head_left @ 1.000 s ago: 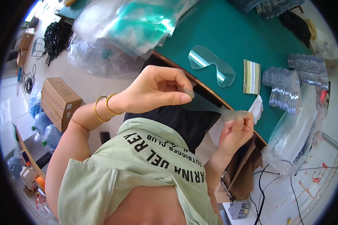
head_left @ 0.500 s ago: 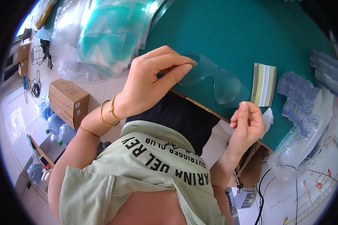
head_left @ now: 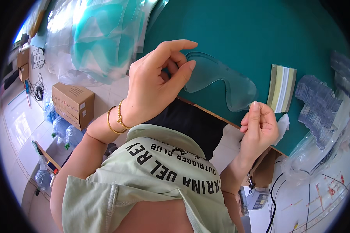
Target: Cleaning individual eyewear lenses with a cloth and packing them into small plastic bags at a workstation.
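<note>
A clear, curved goggle lens (head_left: 241, 87) with a nose notch spans the gap between my hands, above the green tabletop. My right hand (head_left: 260, 124) is closed in a pinch on its lower right corner. At the lens's other end, my left hand (head_left: 155, 77) has its index finger raised and its thumb apart from it; the thumb tip overlaps the lens's left edge. Whether the curled fingers behind touch the lens cannot be made out. To the right of the lens lies a flat strip striped in olive, yellow and white (head_left: 282, 88).
Clear plastic bags holding lens-shaped sheets (head_left: 99, 46) cover the table's left part. Stacks of clear lens-like pieces (head_left: 319, 105) lie on plastic wrap at the right, near a crumpled white scrap (head_left: 283, 125). A cardboard box (head_left: 73, 105) stands on the floor at left.
My left index finger has lifted away from the thumb, opening the pinch at the lens's left end. The lens has turned flatter toward view. My right hand keeps its pinch.
</note>
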`<action>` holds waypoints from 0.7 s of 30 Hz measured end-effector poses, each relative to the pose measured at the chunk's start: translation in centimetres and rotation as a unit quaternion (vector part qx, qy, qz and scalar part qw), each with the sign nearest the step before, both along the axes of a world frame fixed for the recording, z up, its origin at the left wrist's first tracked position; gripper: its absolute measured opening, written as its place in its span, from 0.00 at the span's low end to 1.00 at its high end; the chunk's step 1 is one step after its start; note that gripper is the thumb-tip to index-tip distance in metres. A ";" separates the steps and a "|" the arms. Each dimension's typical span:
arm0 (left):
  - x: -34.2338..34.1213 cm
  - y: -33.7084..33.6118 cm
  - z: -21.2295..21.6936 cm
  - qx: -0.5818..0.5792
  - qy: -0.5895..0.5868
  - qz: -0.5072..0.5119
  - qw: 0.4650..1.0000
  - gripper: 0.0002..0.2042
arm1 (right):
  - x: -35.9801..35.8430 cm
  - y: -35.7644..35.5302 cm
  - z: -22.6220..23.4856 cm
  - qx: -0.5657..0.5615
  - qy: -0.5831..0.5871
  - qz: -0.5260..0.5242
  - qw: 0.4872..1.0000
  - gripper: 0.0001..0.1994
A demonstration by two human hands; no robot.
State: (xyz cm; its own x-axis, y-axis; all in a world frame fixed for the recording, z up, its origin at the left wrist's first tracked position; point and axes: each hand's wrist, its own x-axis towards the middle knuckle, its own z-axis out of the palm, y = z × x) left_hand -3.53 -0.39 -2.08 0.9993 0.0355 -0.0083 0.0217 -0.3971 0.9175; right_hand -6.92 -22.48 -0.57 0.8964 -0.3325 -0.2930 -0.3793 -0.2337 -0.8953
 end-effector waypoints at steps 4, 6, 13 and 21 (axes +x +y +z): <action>-0.1 0.0 -0.1 -0.004 -0.003 0.001 1.000 0.17 | 0.0 -0.1 0.1 0.007 0.011 -0.005 1.000 0.11; 0.0 -0.1 -0.1 -0.010 -0.006 0.001 1.000 0.18 | 0.0 -0.1 0.1 0.007 0.013 -0.006 1.000 0.11; 0.1 -0.3 -0.1 -0.015 -0.005 0.003 1.000 0.19 | 0.0 -0.2 0.1 0.002 0.017 -0.008 1.000 0.11; 0.2 -0.2 -0.1 -0.005 -0.008 0.005 1.000 0.19 | 0.1 0.0 0.2 0.003 0.025 -0.007 1.000 0.10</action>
